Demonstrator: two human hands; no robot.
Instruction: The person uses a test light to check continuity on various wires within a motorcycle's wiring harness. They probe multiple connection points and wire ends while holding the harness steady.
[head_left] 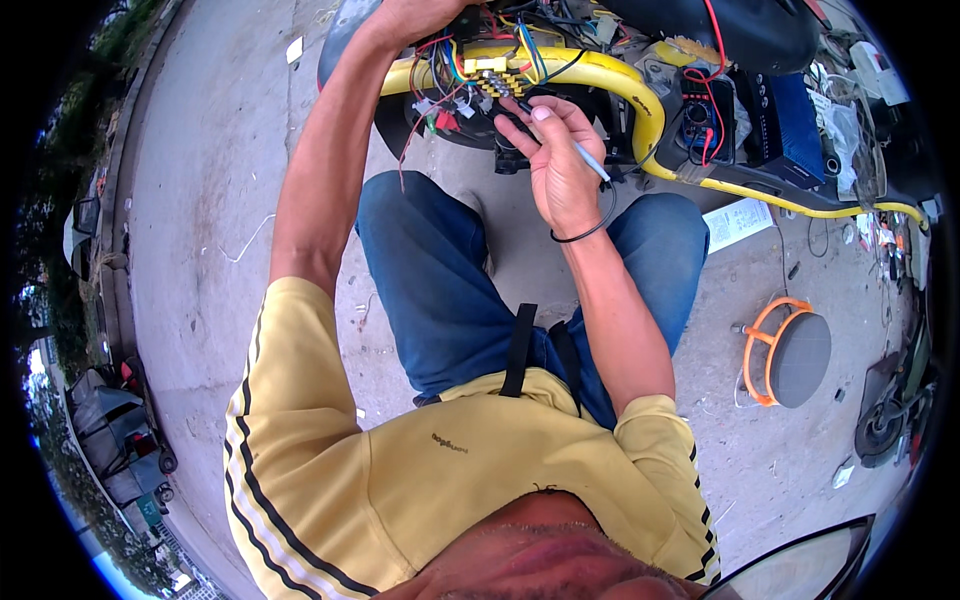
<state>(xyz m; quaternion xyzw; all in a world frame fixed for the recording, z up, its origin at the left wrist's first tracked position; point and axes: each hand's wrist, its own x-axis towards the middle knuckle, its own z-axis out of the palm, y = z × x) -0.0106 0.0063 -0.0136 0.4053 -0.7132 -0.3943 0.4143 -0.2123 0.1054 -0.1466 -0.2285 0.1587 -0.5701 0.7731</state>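
Over a yellow-framed vehicle (640, 110) my two hands work among exposed wires. My left hand (415, 18) reaches to the top edge beside the wire bundle; its fingers are cut off or hidden there. A yellow terminal connector block (490, 75) with several coloured wires sits on the yellow frame. Just below it, my right hand (562, 160) is closed around a slim pen-like tool (592, 162) with a pale blue end, its front pointing toward the block. Whether the tip touches the block I cannot tell. Loose white connectors and a red connector (447, 121) hang left of this hand.
A multimeter (706, 120) with a red lead (720, 50) rests on the vehicle's footboard, next to a dark blue box (790, 130). On the ground at right stands an orange-framed round stool (790, 352). A printed white sheet (738, 224) lies beside my right knee.
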